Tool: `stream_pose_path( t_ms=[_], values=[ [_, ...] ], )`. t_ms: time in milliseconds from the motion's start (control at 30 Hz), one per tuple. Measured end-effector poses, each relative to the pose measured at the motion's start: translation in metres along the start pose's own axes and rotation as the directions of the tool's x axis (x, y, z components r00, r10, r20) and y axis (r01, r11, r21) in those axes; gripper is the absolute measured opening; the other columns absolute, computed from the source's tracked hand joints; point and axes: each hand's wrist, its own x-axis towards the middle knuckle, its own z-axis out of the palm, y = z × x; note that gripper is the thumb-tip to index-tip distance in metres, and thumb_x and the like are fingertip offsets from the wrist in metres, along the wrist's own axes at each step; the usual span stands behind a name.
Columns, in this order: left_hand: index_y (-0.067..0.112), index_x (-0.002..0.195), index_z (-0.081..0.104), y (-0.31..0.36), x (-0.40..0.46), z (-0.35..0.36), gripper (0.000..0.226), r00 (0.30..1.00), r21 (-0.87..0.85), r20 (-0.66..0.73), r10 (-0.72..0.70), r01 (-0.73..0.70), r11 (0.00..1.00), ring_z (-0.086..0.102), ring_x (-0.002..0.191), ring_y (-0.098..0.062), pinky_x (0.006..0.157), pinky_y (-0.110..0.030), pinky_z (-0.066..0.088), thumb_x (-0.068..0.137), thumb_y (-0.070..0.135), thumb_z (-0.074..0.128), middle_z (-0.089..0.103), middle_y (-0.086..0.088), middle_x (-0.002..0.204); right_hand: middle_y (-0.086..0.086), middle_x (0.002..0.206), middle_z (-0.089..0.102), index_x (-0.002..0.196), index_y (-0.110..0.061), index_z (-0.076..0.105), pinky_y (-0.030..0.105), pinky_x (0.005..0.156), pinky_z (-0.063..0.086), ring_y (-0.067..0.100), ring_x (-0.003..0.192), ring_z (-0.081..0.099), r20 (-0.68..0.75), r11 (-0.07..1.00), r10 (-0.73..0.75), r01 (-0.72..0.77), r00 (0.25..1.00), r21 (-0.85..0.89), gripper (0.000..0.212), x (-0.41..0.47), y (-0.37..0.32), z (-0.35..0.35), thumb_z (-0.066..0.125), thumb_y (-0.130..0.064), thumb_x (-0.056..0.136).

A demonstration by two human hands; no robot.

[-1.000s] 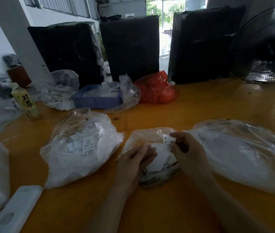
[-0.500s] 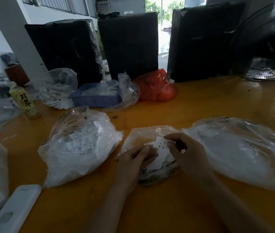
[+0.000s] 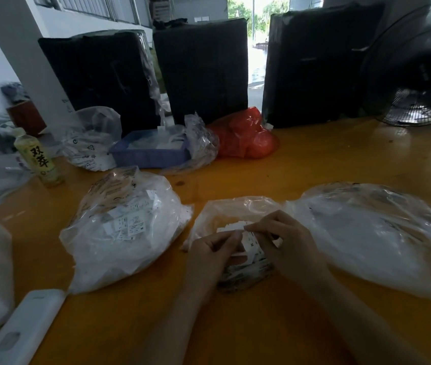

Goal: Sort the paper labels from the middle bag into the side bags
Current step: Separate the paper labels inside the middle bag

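paper labels are handled by both hands over the middle bag.

a small white paper label (image 3: 250,239) is pinched between the fingertips of the left hand (image 3: 213,250) and the right hand (image 3: 282,241), which meet directly above the open mouth of the middle bag (image 3: 224,212) (more labels are seen lying loose inside it, under the hands). the left bag (image 3: 119,233), bulging with printed labels, is set just beside the middle bag on the orange table (image 3: 314,164), and the right bag (image 3: 383,238), flatter and cloudy, is pressed against the middle bag's other side. further back, a blue tray (image 3: 148,154), a red bag (image 3: 246,138) and a drink bottle (image 3: 39,159) are placed before three black wrapped bundles (image 3: 201,69).
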Motion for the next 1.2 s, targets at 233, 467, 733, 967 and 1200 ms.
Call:
stream_pose_path(
  t_ms=[233, 467, 733, 967, 1200],
  values=[
    [0.026, 0.104, 0.08, 0.002, -0.001, 0.0, 0.024, 1.0, -0.044, 0.004, 0.005, -0.005, 0.999, 0.079, 0.088, -0.012, 0.064, -0.024, 0.062, 0.09, 0.043, 0.073, 0.08, 0.002, 0.088, -0.037, 0.097, 0.062, 0.119, -0.049, 0.056, -0.003, 0.077, 0.041, -0.019, 0.099, 0.057, -0.065, 0.969, 0.184, -0.171, 0.981, 0.176, 0.036, -0.001, -0.002, -0.001, 0.07, -0.028, 0.093],
    [0.048, 0.096, 0.081, 0.003, -0.001, 0.002, 0.009, 1.0, -0.057, -0.021, 0.017, -0.018, 0.998, 0.079, 0.088, -0.009, 0.064, -0.015, 0.058, 0.09, 0.043, 0.075, 0.082, 0.01, 0.095, -0.025, 0.098, 0.066, 0.115, -0.042, 0.06, 0.003, 0.073, 0.047, -0.013, 0.093, 0.062, -0.031, 0.926, 0.283, -0.264, 0.959, 0.27, 0.03, 0.0, -0.002, 0.005, 0.073, -0.039, 0.088],
    [0.048, 0.098, 0.082, 0.003, 0.001, 0.002, 0.01, 0.997, -0.06, -0.067, -0.028, 0.024, 0.998, 0.077, 0.094, -0.009, 0.071, -0.022, 0.061, 0.09, 0.042, 0.077, 0.08, 0.017, 0.105, -0.023, 0.097, 0.068, 0.104, -0.029, 0.072, 0.01, 0.077, 0.051, -0.006, 0.091, 0.064, -0.019, 0.977, 0.155, -0.15, 0.988, 0.15, 0.012, -0.004, -0.006, 0.011, 0.07, -0.029, 0.093],
    [0.053, 0.092, 0.081, 0.011, -0.002, 0.002, 0.016, 0.999, -0.023, -0.048, 0.024, -0.025, 0.999, 0.073, 0.096, 0.004, 0.069, -0.014, 0.058, 0.09, 0.037, 0.078, 0.078, 0.024, 0.104, -0.023, 0.096, 0.066, 0.102, -0.027, 0.073, 0.008, 0.076, 0.05, -0.005, 0.09, 0.064, -0.015, 0.986, 0.132, -0.13, 0.991, 0.1, 0.014, -0.003, -0.009, 0.008, 0.073, -0.018, 0.092],
    [0.05, 0.104, 0.073, 0.014, -0.002, 0.001, 0.03, 0.982, 0.157, -0.069, 0.178, -0.165, 0.974, 0.073, 0.093, -0.002, 0.073, -0.016, 0.058, 0.095, 0.022, 0.077, 0.077, 0.019, 0.103, -0.024, 0.095, 0.066, 0.105, -0.035, 0.063, 0.004, 0.075, 0.049, -0.011, 0.092, 0.063, -0.142, 0.952, 0.244, -0.209, 0.959, 0.223, 0.02, -0.001, -0.009, -0.001, 0.072, -0.023, 0.092]
  ],
)
